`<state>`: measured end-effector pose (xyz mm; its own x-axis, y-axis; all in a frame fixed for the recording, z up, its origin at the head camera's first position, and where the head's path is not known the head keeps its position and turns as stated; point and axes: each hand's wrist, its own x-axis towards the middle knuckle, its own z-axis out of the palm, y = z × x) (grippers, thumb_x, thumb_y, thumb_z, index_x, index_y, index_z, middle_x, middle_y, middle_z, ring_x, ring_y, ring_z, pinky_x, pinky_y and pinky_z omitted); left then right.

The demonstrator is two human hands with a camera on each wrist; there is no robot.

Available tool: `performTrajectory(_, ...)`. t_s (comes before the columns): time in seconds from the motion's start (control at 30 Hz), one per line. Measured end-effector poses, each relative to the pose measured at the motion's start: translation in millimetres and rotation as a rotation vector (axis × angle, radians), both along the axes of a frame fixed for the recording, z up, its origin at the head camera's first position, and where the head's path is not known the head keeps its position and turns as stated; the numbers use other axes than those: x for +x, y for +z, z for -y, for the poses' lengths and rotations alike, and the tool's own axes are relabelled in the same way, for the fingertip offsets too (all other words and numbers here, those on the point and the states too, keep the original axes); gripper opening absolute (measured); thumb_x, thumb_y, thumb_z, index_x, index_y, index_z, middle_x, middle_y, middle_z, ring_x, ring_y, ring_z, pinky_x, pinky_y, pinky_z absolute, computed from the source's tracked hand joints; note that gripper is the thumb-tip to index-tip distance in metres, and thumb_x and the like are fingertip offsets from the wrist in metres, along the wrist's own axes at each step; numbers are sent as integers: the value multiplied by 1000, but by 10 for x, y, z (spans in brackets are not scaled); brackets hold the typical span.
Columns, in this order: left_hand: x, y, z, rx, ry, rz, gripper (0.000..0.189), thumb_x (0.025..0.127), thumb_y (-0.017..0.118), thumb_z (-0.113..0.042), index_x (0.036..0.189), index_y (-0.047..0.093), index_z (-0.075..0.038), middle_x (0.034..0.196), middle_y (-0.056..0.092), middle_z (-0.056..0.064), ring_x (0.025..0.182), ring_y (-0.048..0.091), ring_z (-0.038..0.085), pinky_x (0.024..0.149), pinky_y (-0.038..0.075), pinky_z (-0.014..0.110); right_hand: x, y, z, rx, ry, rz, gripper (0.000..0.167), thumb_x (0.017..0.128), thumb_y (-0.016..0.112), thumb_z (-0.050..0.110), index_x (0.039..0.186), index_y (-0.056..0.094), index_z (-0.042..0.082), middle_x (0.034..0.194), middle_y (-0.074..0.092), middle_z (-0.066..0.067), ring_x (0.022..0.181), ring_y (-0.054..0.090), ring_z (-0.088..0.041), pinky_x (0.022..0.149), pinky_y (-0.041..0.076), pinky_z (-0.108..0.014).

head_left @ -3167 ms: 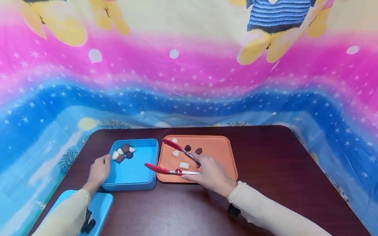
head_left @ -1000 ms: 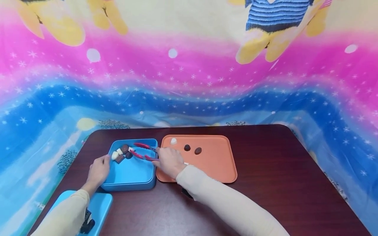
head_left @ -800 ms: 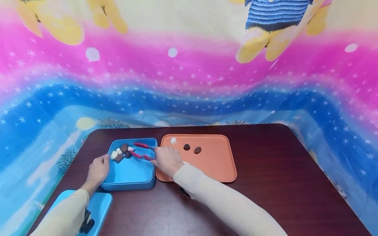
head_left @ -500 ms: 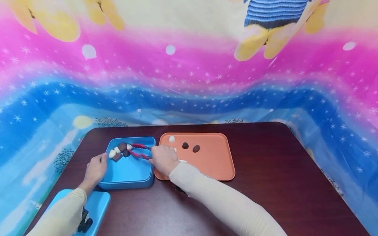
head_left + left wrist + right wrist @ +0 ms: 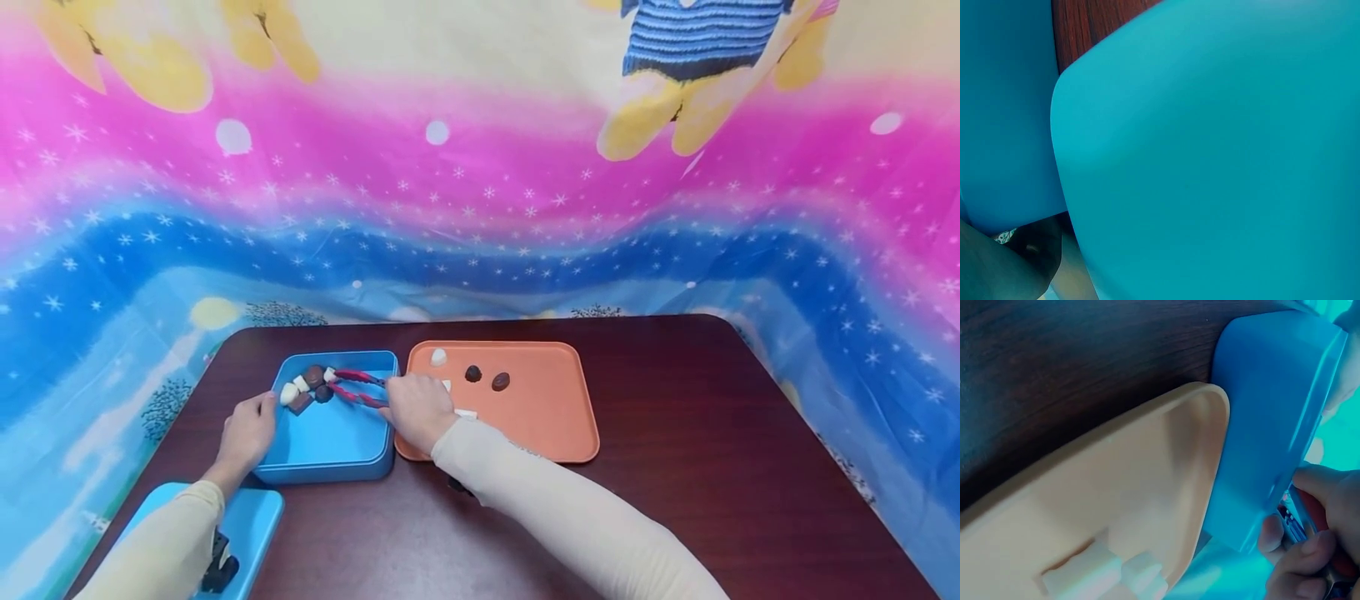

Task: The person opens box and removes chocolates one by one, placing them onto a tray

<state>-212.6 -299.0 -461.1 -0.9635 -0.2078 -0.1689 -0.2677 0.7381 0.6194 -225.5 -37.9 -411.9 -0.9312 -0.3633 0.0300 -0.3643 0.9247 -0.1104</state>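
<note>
My left hand [image 5: 249, 429] grips the left wall of an open blue box [image 5: 322, 475]. A cluster of brown, dark and white chocolates [image 5: 314, 377] lies in its back-left corner. In the right hand [image 5: 420, 408] is a pair of red-tipped tongs [image 5: 362, 376], held over the box's right side. Their tips reach the small white chocolate [image 5: 329, 375] at the cluster's right end. The right wrist view shows the thumb and fingers curled round the tongs' handles [image 5: 1316, 512]; the tips are hidden there.
An orange tray [image 5: 540, 417] adjoins the box on the right. On it lie two dark chocleates [image 5: 500, 382] and several white ones [image 5: 438, 357], some partly hidden by the right hand. A blue lid [image 5: 258, 517] lies at front left, under the left forearm.
Over three seconds the right hand has carried the tongs left from the tray into the box. Most recently the tips shift slightly left and forward to the white chocolate. The left hand stays put.
</note>
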Motion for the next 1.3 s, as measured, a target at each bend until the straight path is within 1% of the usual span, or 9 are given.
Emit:
performTrajectory(0.5,17,21,-6,10,-2,18,72,110,12,-44,153,26,11,152,34,40,138,36,57,113,32,69,46,-85,-96,-101,18,7,47,91,72,49,129,69,21,104,77,1,79,68,-13,68,60,-31)
performTrajectory(0.6,22,8,-18,-5,10,-13,66,111,15,-42,136,50,8,116,55,36,115,54,51,98,49,61,63,-100,-123,-121,22,15,50,91,71,50,133,67,22,104,77,1,81,69,-12,70,60,-32)
performTrajectory(0.67,28,2,-23,-21,17,-37,60,111,17,-39,111,57,5,86,50,23,93,57,40,81,48,47,76,-114,-140,-131,29,19,51,92,71,50,134,67,22,98,77,2,80,68,-11,71,59,-31)
performTrajectory(0.77,31,-1,-31,-32,23,-64,56,111,19,-38,97,53,4,74,36,8,82,52,30,73,39,41,90,-126,-165,-151,42,22,50,92,70,50,134,66,22,88,74,4,76,67,-10,69,57,-30)
performTrajectory(0.93,28,-13,-13,-25,13,-64,62,111,18,-39,121,54,11,85,47,19,95,54,38,79,44,48,127,-95,-191,-170,60,13,50,92,71,48,135,66,23,84,73,6,73,66,-8,64,56,-26)
performTrajectory(1.03,20,-14,-11,-11,7,-41,66,111,16,-40,141,45,11,117,55,34,113,53,48,95,48,61,156,-56,-208,-169,63,16,50,92,71,48,135,65,23,83,72,6,72,65,-7,62,54,-24)
performTrajectory(1.13,14,-8,-13,-3,4,-17,69,110,14,-42,151,33,11,145,43,38,130,45,54,110,37,68,181,-9,-224,-170,71,14,50,92,71,49,136,65,24,79,70,6,69,62,-7,59,50,-23)
performTrajectory(1.2,15,-4,-12,-1,7,-17,69,110,14,-42,151,32,11,145,44,38,131,44,54,111,37,67,199,16,-239,-178,80,8,50,92,71,48,135,65,24,75,68,6,66,60,-7,56,48,-22)
performTrajectory(1.3,13,-12,-18,-9,13,-35,68,111,15,-41,149,37,10,118,56,33,119,51,49,98,47,60,227,33,-285,-195,82,-1,51,92,72,48,136,65,24,72,67,5,63,60,-8,52,46,-21)
